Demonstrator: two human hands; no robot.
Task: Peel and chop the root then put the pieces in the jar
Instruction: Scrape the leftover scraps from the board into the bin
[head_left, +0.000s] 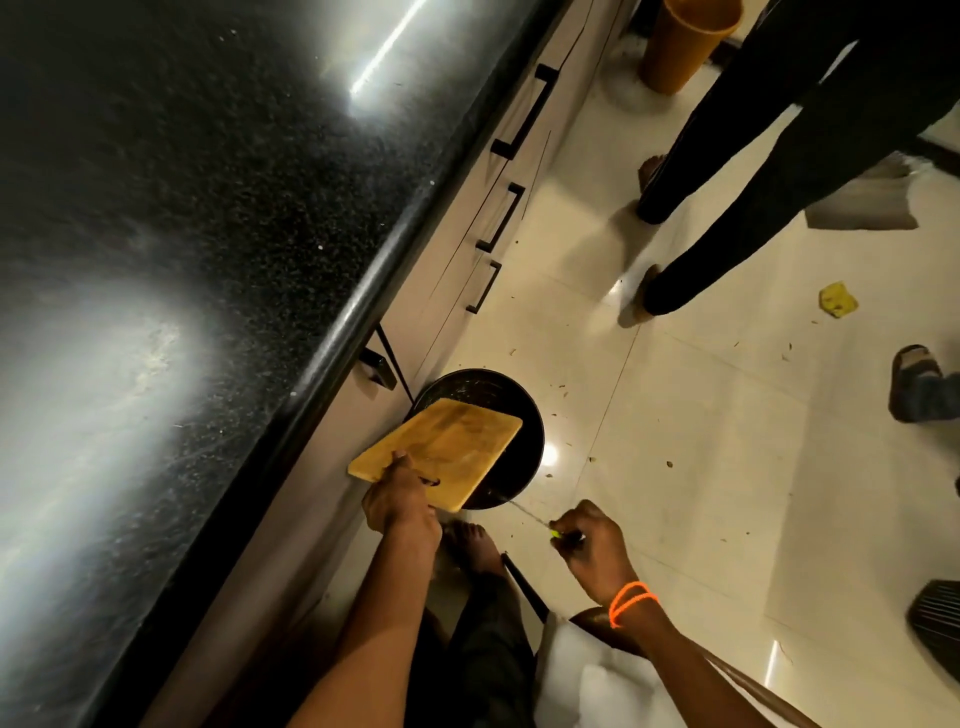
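Over the round black bin (524, 415) on the pale tiled floor (701, 467), one rectangular wooden chopping board (447, 452) is held tilted, its far end above the bin's mouth and its near edge raised. The left hand (400, 501) has its grip closed round that near edge beside the board's handle slot, thumb on top. The right hand (592, 545), just right of the bin and wearing two orange thread bands (631, 603) at the wrist, has its grip closed round the yellow-green handle of one thin-bladed knife (535, 517), whose tip points toward the bin's near rim. What lies inside the bin cannot be made out; only dark wall and small specks show. No root or jar shows; the board's face carries only stains. Left of the bin runs one black speckled stone desk (208, 208), with four black drawer handles (524, 111) on the beige cabinet front below it. Well beyond the bin stands one orange plastic bucket (680, 41), next to another person's two dark-trousered legs (753, 171). One yellow scrap (837, 300) and scattered dark bits lie on the floor right of the bin.
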